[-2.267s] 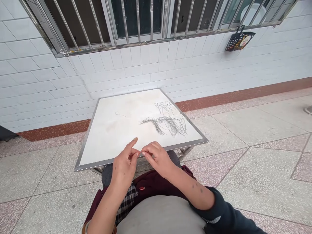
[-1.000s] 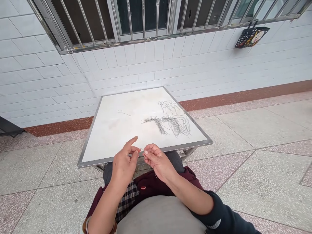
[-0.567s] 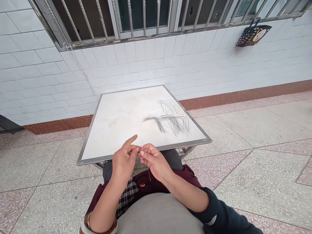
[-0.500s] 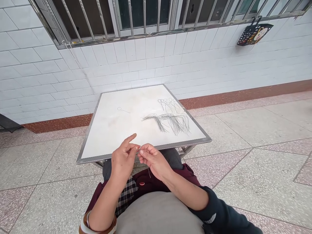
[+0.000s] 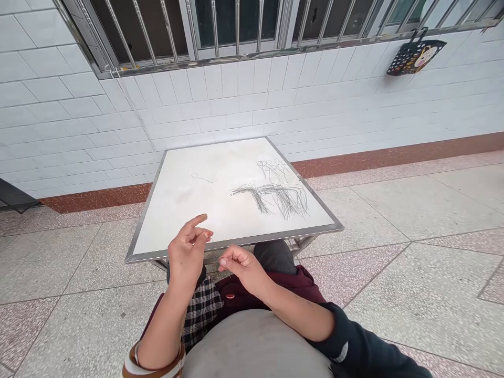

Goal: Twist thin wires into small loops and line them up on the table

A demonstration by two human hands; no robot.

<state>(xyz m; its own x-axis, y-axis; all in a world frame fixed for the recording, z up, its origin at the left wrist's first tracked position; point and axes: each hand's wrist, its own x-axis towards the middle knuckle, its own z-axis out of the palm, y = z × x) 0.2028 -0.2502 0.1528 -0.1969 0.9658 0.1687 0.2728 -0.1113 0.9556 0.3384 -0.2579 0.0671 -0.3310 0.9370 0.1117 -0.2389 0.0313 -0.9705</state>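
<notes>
My left hand (image 5: 186, 254) is over the near edge of the table, thumb and index finger pinched on a thin wire (image 5: 212, 240), its other fingers raised. Lower and to the right, my right hand (image 5: 243, 266) is closed in a pinch too. The wire between the two hands is very fine, and I can hardly follow it. A pile of dark, thin wires (image 5: 281, 198) lies on the right of the table. Behind it are several wires bent into loops (image 5: 271, 169). A single wire with a round loop (image 5: 195, 175) lies farther left.
The white table (image 5: 173, 210) has a grey metal rim and stands against a white tiled wall (image 5: 220, 105). Above are barred windows (image 5: 236, 31). A patterned bag (image 5: 415, 56) hangs from the bars at the right. My legs are under the table's near edge.
My hands have moved apart: the left went left, the right went slightly down. Earlier their fingertips met, with a wire end hanging below the right hand.
</notes>
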